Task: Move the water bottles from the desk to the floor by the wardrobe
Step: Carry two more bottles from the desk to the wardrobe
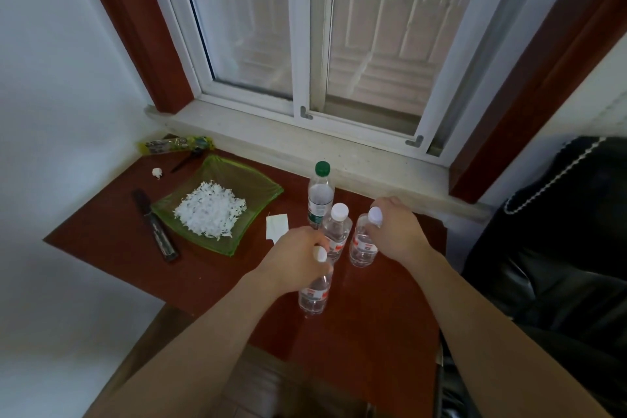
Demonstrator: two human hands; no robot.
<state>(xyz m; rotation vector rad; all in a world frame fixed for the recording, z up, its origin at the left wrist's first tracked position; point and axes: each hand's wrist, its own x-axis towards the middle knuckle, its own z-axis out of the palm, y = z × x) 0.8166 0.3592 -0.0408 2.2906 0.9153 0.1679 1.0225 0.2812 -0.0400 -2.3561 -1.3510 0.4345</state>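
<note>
While both stand upright on the table (112, 241), the left grip (295, 261) is closed round the neck of the nearest bottle (314, 297) and the right grip (397, 231) round the right-hand bottle (364, 246); each runs straight down beneath its fist, so lifting vertically seems apt.

The desk (210, 282) is smooth, glossy red-brown wood that mirrors the bottles (363, 244), which are clear shiny plastic with smooth caps (340, 210), while the dish (251, 187) is translucent green and glossy, the sill (305, 149) matt grey stone, the slip (277, 226) matt white paper and the chair (543, 265) shiny black leather-like upholstery.
</note>
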